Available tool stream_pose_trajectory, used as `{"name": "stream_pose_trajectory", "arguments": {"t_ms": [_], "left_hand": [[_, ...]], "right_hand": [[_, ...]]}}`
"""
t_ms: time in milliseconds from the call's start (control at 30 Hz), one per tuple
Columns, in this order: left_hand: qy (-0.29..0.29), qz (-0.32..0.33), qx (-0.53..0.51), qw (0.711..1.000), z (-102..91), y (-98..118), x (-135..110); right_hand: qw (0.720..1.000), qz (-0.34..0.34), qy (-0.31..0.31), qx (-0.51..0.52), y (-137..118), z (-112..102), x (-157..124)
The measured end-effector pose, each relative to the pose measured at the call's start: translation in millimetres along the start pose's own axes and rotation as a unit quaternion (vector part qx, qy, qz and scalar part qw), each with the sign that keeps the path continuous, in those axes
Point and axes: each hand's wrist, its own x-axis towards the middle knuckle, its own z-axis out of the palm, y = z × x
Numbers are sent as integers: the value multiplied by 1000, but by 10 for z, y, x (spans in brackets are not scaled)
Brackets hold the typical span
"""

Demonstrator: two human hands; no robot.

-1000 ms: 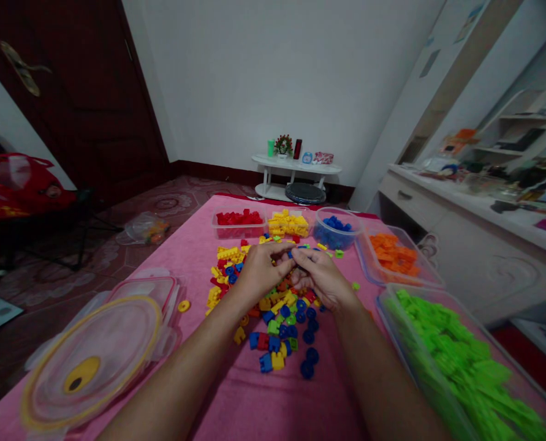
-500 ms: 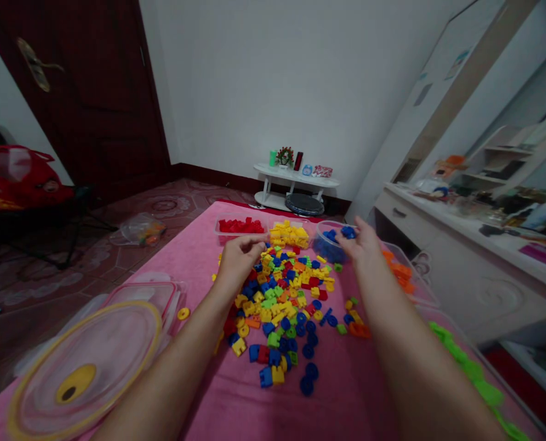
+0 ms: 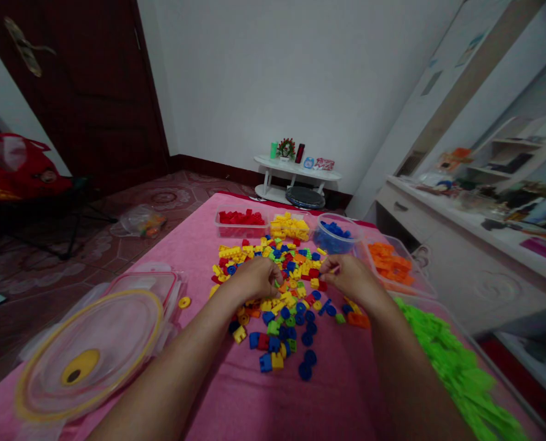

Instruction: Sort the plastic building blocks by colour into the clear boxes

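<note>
A mixed pile of toy building bricks (image 3: 282, 300) in red, yellow, blue, green and orange lies on the pink cloth (image 3: 337, 392). My left hand (image 3: 257, 278) reaches into its middle with fingers curled together; a bit of green shows at the fingertips, but I cannot tell whether it is held. At the pile's right edge, my right hand (image 3: 348, 275) has thumb and fingers pinched close to the bricks. A small dark piece shows by its fingertips, too small to name. Several blue wheel-like discs (image 3: 307, 338) lie at the near side of the pile.
Behind the pile stand a box of red bricks (image 3: 223, 230), a box of yellow bricks (image 3: 290, 226) and a round tub (image 3: 332, 244) of blue ones. To the right are containers of orange bricks (image 3: 389, 263) and green bricks (image 3: 456, 361). Clear lids (image 3: 130, 337) lie left.
My right hand has come from the blue bricks' tub down to the pile's right edge. My left hand has moved nearer and slightly right, into the pile. The view has shifted slightly.
</note>
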Motion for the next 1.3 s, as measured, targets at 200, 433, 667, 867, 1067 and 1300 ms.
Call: {"name": "stream_pose_trajectory", "arguments": {"t_ms": [200,433,667,867,1067,1300], "left_hand": [[34,7,111,993,30,118,-48],[43,9,136,990,92,94,-27],[71,-21,134,988,109,79,1],[20,-27,200,979,85,113,-3],[30,-34,205,978,112,134,-7],[40,-20,187,981,129,104,1]], "right_hand": [[949,107,-136,-262,62,-20,-395],[965,99,-86,-229,233,119,-425],[964,172,-6,-204,471,38,-300],[954,201,-16,-220,590,219,-297],[994,69,20,-78,452,401,-214],[990,-15,119,79,123,481,-307]]}}
